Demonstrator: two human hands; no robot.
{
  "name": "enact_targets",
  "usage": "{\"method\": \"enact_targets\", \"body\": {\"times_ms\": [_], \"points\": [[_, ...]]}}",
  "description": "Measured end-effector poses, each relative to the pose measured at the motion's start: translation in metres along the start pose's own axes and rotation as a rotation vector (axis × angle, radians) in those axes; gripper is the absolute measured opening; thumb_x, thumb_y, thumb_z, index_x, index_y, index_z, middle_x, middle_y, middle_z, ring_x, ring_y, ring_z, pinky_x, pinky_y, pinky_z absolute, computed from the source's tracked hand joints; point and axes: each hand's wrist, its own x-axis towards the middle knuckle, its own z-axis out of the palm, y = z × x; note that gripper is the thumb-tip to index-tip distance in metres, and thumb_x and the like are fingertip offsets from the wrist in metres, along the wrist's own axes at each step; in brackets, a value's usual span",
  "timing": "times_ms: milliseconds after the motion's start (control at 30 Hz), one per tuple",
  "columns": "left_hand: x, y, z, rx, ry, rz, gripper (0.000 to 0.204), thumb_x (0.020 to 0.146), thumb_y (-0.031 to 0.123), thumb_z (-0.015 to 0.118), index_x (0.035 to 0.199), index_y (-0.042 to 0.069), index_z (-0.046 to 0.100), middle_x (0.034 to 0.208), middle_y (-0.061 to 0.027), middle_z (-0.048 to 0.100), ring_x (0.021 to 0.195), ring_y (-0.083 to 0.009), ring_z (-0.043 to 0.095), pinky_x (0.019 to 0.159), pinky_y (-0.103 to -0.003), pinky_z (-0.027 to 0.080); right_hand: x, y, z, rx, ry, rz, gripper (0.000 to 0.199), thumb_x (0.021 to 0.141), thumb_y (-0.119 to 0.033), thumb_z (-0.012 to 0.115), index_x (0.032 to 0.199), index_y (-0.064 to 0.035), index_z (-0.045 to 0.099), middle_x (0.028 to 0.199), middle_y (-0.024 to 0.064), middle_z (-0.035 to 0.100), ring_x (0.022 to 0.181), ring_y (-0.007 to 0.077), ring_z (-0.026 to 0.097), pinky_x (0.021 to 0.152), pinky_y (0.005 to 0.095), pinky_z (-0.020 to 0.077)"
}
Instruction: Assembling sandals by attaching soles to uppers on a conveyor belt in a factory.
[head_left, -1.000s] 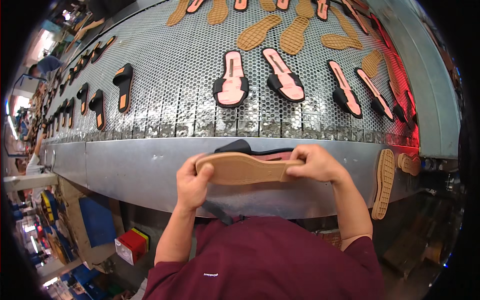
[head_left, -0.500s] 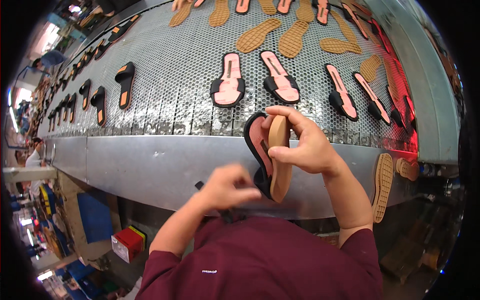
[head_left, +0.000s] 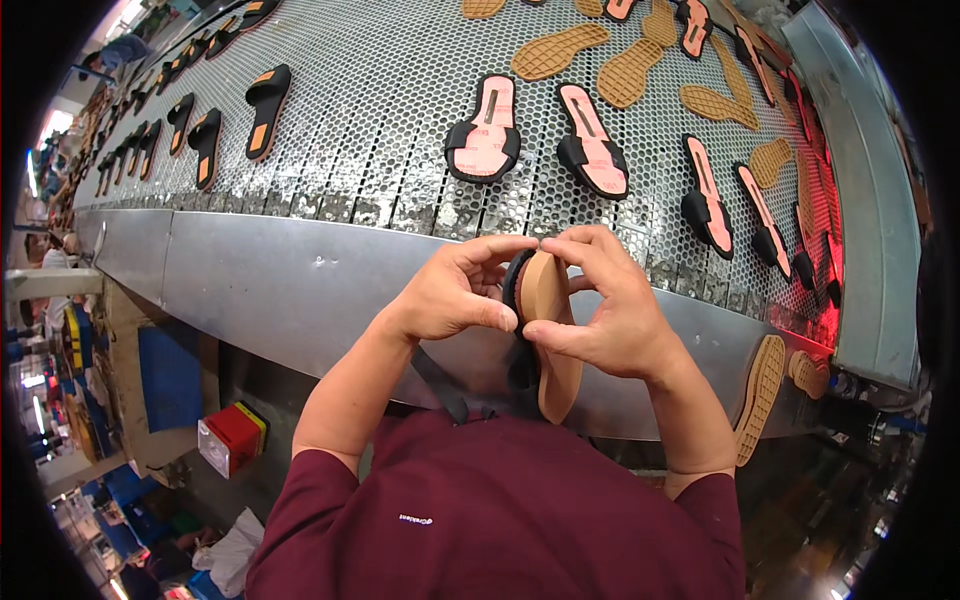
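Both of my hands hold one sandal (head_left: 545, 330) upright over the steel edge of the conveyor (head_left: 300, 280). Its tan sole faces me and its black upper lies behind. My left hand (head_left: 455, 290) pinches the toe end from the left, thumb on the sole. My right hand (head_left: 610, 305) wraps the right side, fingers over the top. Just beyond, two pink-lined black sandals (head_left: 485, 130) (head_left: 595, 140) lie on the perforated belt.
More black sandals (head_left: 265, 105) lie at the belt's left and several pink-lined ones (head_left: 705, 195) at its right, with loose tan soles (head_left: 560, 50) farther back. A tan sole (head_left: 760, 395) leans at the conveyor's right end. A red box (head_left: 232, 435) sits on the floor at left.
The sandal went from lying flat across both hands to standing on end. My left hand let go, dropped, then came back up to grip its toe end.
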Motion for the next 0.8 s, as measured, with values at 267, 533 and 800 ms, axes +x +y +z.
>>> {"method": "enact_targets", "body": {"times_ms": [267, 533, 800], "points": [[0.0, 0.001, 0.008, -0.018, 0.011, -0.033, 0.084, 0.07, 0.01, 0.088, 0.142, 0.0, 0.046, 0.129, -0.01, 0.06, 0.114, -0.0173, 0.059, 0.091, -0.031, 0.051, 0.002, -0.002, 0.003, -0.2, 0.038, -0.11, 0.066, 0.065, -0.024, 0.084, 0.122, 0.0002, 0.061, 0.11, 0.0137, 0.059, 0.096, 0.0289, 0.061, 0.08, 0.0369, 0.0526], [-0.005, -0.007, 0.03, 0.094, 0.093, 0.043, 0.059, 0.09, 0.013, 0.071, 0.142, 0.002, 0.047, 0.127, -0.009, 0.056, 0.114, -0.017, 0.056, 0.094, -0.032, 0.05, -0.009, 0.005, 0.014, -0.313, 0.133, -0.132, 0.069, 0.064, -0.025, 0.086, 0.124, -0.0014, 0.061, 0.109, 0.0134, 0.06, 0.097, 0.029, 0.062, 0.081, 0.0371, 0.0535], [-0.015, -0.012, 0.052, 0.0, 0.311, -0.004, 0.044, 0.089, 0.0, 0.068, 0.129, -0.007, 0.051, 0.116, -0.0129, 0.063, 0.104, -0.0154, 0.063, 0.092, -0.029, 0.052, -0.026, 0.038, -0.004, 0.62, -0.102, 0.309, 0.055, 0.086, -0.022, 0.076, 0.132, 0.0024, 0.056, 0.112, 0.0086, 0.066, 0.098, 0.0144, 0.063, 0.086, 0.0297, 0.051]]}}
